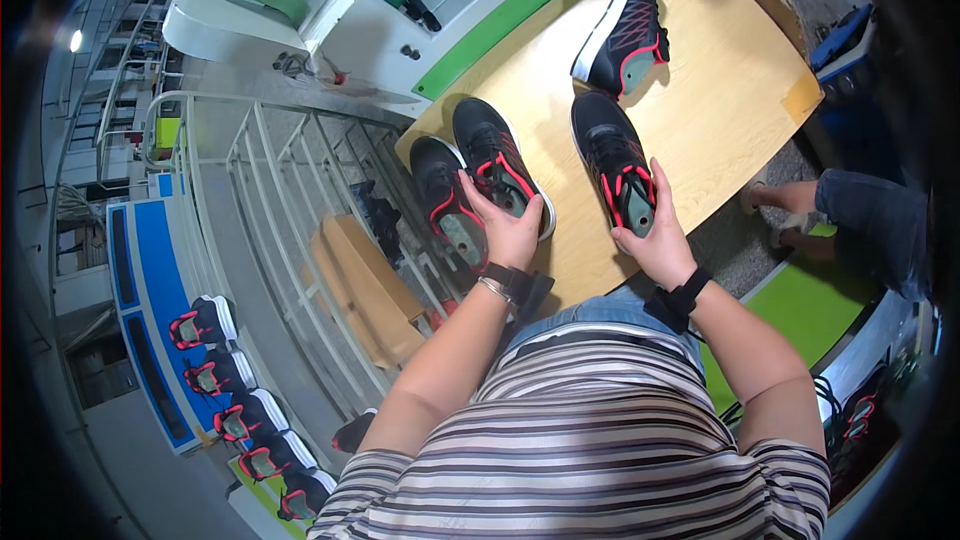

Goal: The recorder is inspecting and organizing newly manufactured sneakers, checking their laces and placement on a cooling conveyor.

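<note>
My left hand (pixel 512 230) is closed around the heel of a black sneaker (pixel 490 145) with red trim, a grey-green insole and a white sole. Close against it on the left lies a similar sneaker (pixel 440 185), over the table's left edge; whether my fingers also grip this one I cannot tell. My right hand (pixel 662 245) is wrapped round the heel of another matching sneaker (pixel 605 145), its toe pointing away from me. Beyond that toe, a fourth sneaker (pixel 628 30) rests tilted on its side, white sole facing left.
The sneakers are on a light wooden table (pixel 715 70). Left of it stands a metal rack (pixel 260 170) with a cardboard box (pixel 365 290). Several more sneakers (pixel 255 420) line up at lower left. A white-and-green machine (pixel 390 50) borders the far side. Another person's legs (pixel 850 210) show at right.
</note>
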`<act>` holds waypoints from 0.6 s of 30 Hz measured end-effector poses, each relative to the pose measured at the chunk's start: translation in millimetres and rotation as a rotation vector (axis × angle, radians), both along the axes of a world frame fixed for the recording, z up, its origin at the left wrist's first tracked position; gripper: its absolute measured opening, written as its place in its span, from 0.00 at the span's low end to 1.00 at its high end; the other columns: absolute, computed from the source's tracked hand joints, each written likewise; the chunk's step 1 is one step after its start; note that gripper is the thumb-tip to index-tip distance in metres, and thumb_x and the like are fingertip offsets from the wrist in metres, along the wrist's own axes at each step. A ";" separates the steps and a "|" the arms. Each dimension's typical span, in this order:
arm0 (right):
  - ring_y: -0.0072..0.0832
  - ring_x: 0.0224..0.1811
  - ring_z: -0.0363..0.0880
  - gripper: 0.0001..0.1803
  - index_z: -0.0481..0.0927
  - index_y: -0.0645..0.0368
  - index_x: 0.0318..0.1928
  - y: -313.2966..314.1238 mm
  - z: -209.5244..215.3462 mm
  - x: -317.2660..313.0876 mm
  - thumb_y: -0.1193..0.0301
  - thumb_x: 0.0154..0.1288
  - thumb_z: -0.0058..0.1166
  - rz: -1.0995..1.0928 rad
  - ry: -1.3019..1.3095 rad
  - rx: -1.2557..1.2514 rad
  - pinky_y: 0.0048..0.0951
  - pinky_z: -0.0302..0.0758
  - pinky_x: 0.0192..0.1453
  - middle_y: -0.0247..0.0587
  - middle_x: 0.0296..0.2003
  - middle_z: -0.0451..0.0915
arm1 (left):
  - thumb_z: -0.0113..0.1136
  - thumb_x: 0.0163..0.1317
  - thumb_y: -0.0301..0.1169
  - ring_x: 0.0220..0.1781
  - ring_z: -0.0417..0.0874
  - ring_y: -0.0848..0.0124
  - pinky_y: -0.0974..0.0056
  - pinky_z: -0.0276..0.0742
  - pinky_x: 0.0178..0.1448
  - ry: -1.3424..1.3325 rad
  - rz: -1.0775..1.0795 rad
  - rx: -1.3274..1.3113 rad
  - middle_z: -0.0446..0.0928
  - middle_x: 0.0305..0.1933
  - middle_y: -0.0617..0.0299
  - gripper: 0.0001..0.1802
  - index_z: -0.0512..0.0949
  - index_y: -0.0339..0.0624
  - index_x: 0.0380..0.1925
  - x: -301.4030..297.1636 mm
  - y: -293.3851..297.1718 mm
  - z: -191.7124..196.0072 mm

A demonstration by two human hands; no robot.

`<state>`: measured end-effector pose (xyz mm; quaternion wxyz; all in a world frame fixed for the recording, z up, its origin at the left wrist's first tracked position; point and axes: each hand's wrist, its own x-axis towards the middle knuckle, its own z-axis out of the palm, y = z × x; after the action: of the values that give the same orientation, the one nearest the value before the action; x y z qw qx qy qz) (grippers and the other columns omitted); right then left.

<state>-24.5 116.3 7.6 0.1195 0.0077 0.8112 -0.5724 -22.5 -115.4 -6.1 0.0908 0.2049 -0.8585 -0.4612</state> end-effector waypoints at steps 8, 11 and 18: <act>0.43 0.70 0.67 0.47 0.55 0.66 0.73 11.5 13.3 -2.8 0.78 0.54 0.64 -0.039 0.038 -0.100 0.35 0.61 0.74 0.57 0.65 0.67 | 0.66 0.53 0.23 0.78 0.51 0.53 0.56 0.46 0.80 0.045 -0.022 0.147 0.49 0.76 0.40 0.58 0.35 0.37 0.76 -3.7 -1.6 27.0; 0.33 0.66 0.70 0.48 0.55 0.67 0.73 38.2 43.9 -2.9 0.78 0.53 0.65 -0.083 -0.261 -0.333 0.30 0.64 0.71 0.50 0.63 0.71 | 0.64 0.55 0.21 0.73 0.63 0.55 0.54 0.62 0.74 -0.210 0.005 0.476 0.59 0.72 0.44 0.53 0.42 0.38 0.76 -4.8 -23.8 75.3; 0.23 0.55 0.75 0.45 0.56 0.64 0.74 48.0 124.0 -63.3 0.81 0.58 0.64 -0.064 -0.300 -0.632 0.26 0.74 0.58 0.40 0.61 0.71 | 0.60 0.53 0.21 0.64 0.77 0.56 0.54 0.73 0.69 -0.129 -0.083 0.959 0.73 0.64 0.48 0.40 0.61 0.36 0.69 -45.6 -64.1 215.1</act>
<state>-87.8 164.3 131.6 0.2155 0.0798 0.5667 -0.7912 -68.1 -179.5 209.0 -0.0857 0.2175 -0.5607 -0.7943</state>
